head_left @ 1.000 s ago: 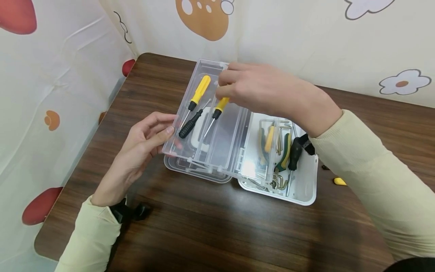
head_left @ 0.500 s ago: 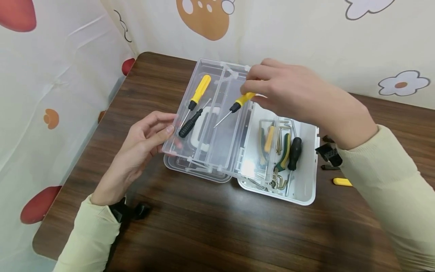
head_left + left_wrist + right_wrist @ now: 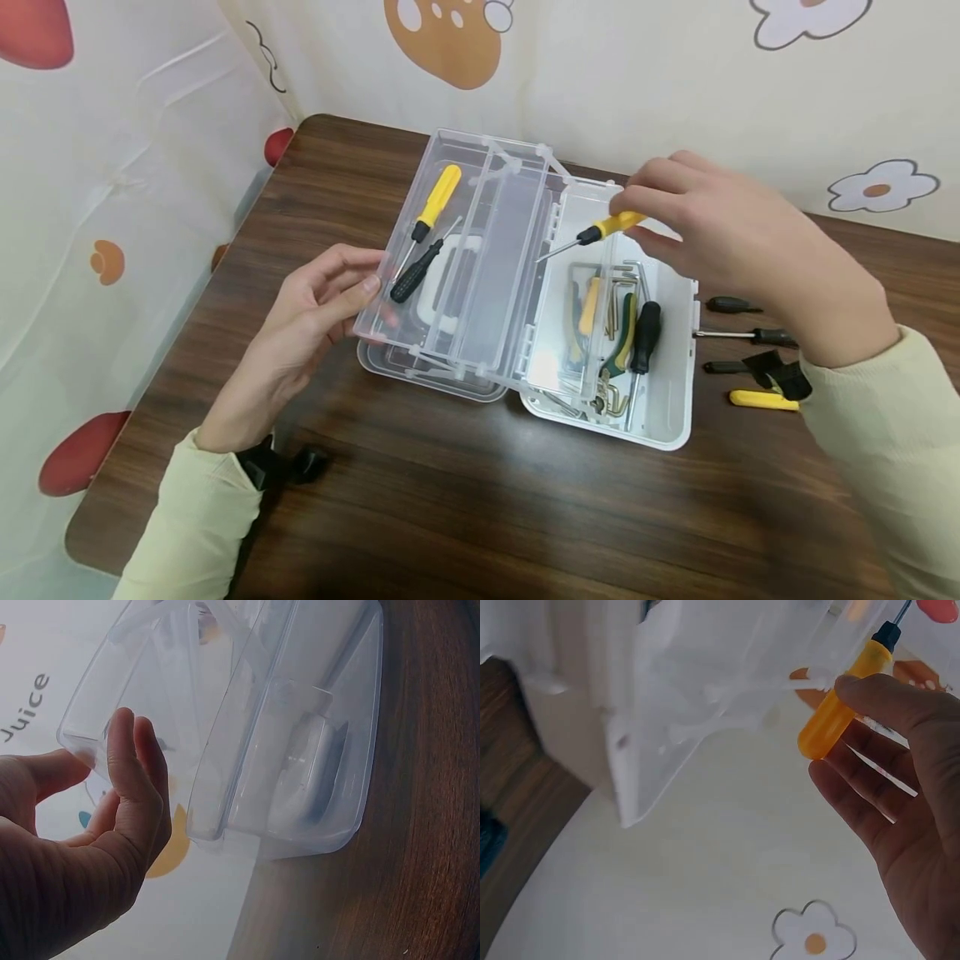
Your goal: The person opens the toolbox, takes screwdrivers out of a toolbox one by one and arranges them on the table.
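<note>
My right hand (image 3: 720,225) pinches a screwdriver (image 3: 621,222) by its yellow handle, above the open white toolbox (image 3: 678,425). Its shaft points left and slightly down. In the right wrist view the thumb and fingers hold that yellow handle (image 3: 836,712). My left hand (image 3: 315,321) grips the near left corner of the raised clear tray (image 3: 498,283) between thumb and fingers. A yellow-handled screwdriver (image 3: 438,196) and a small black screwdriver (image 3: 416,273) lie in this tray. In the left wrist view the left hand (image 3: 112,825) holds the tray's clear corner.
Inside the toolbox lie a black-handled screwdriver (image 3: 647,337), green-and-yellow pliers (image 3: 621,340) and several hex keys. Right of the box, more tools, including a yellow-handled one (image 3: 763,400), rest on the wooden table (image 3: 465,492). A patterned curtain (image 3: 637,83) hangs behind.
My right hand has lifted the yellow screwdriver out of the clear tray and carried it right, over the toolbox. The left hand stays on the tray corner.
</note>
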Demonstrator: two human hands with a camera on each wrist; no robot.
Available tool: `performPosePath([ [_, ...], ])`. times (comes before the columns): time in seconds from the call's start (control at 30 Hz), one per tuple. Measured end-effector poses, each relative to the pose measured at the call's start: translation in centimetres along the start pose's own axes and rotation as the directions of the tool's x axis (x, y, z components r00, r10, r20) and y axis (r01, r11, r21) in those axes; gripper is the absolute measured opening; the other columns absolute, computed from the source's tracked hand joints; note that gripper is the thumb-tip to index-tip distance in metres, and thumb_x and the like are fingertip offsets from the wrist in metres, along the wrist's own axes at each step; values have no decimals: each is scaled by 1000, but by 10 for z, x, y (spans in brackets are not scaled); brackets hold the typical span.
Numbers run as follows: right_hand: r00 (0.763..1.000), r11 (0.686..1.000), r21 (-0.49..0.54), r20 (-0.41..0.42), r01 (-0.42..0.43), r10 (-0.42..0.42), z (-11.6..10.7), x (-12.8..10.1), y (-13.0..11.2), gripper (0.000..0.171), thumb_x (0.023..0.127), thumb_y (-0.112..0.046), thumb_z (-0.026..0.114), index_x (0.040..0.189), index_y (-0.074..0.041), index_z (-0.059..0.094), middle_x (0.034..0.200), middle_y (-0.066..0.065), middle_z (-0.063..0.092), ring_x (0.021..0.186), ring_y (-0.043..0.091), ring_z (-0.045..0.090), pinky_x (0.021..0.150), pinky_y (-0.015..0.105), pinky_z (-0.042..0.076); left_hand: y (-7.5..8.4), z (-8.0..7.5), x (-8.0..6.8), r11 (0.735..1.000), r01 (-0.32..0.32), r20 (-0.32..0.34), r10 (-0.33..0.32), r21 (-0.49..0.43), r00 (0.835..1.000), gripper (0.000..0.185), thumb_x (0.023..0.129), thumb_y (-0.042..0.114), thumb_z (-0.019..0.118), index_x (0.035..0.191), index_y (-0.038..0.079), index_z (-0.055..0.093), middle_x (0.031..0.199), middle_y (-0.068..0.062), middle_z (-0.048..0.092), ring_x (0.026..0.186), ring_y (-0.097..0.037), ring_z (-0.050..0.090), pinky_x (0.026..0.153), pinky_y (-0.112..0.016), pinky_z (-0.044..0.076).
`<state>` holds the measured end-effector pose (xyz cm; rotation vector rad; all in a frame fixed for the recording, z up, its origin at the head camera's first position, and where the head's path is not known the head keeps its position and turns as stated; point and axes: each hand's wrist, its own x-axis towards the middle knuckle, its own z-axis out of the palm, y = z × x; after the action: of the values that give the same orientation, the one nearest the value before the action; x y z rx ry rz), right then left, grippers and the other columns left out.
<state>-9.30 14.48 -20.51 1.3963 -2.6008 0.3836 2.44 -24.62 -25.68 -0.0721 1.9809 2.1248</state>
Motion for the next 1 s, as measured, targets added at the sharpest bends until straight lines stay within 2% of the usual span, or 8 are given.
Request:
performPosePath([
  [0.2,996,996,-39,-41,-85,84,6,-28,18,36,79,7,84,109,-9,73,106,8,71,96,27,61,70,44,50,0,-1,0,1000,3,-3,-3,7,1000,25,105,13,62,130,12,62,107,-3,75,75,-16,76,69,-29,63],
  [0.37,993,995,-31,-73,-98,95,9,-55,33,38,77,10,84,109,-6,72,102,9,69,90,25,59,77,32,41,0,-1,0,1000,4,-3,-4,13,1000,25,105,13,62,130,12,61,108,-3,75,75,-15,76,69,-28,62],
  [0.43,991,993,-29,-83,-110,108,10,-66,38,40,75,12,83,109,-4,72,101,9,68,88,23,57,78,31,39,0,-1,0,1000,4,-1,-4,11,1000,25,105,13,62,130,12,61,109,-3,75,75,-15,76,69,-28,62],
  [0.57,979,982,-32,-92,-188,184,13,-87,45,42,73,14,82,109,-5,72,101,10,67,88,24,56,79,32,38,0,0,1,1000,3,-1,-3,9,1000,25,105,13,62,130,12,61,109,-3,75,75,-15,76,69,-28,62],
  [0.7,949,950,-32,-70,-311,308,16,-107,53,41,73,13,82,109,-5,73,104,12,68,93,28,57,79,29,38,-1,-1,1,1000,3,-3,-3,6,1000,26,105,13,62,131,12,61,109,-3,75,76,-16,76,69,-27,61],
  [0.87,886,886,-22,-2,-464,464,19,-131,63,39,79,8,82,114,-7,72,110,14,68,92,33,62,74,20,35,-1,-1,1,1000,-3,-1,3,12,1000,25,105,12,61,131,12,61,108,-3,75,76,-16,76,68,-27,61],
  [0.97,869,869,-29,19,-494,495,21,-144,70,39,79,7,82,115,-6,71,111,17,69,91,37,64,71,19,34,-1,-1,1,1000,-2,-2,2,14,1000,26,106,13,61,131,11,61,106,-3,76,76,-16,77,68,-27,61],
  [1.0,864,864,-30,27,-503,504,22,-148,72,39,80,8,81,115,-5,71,111,18,68,92,38,64,72,22,38,-1,-1,1,1000,-1,-3,1,14,1000,26,106,13,61,131,11,61,106,-3,76,76,-16,77,68,-27,60],
])
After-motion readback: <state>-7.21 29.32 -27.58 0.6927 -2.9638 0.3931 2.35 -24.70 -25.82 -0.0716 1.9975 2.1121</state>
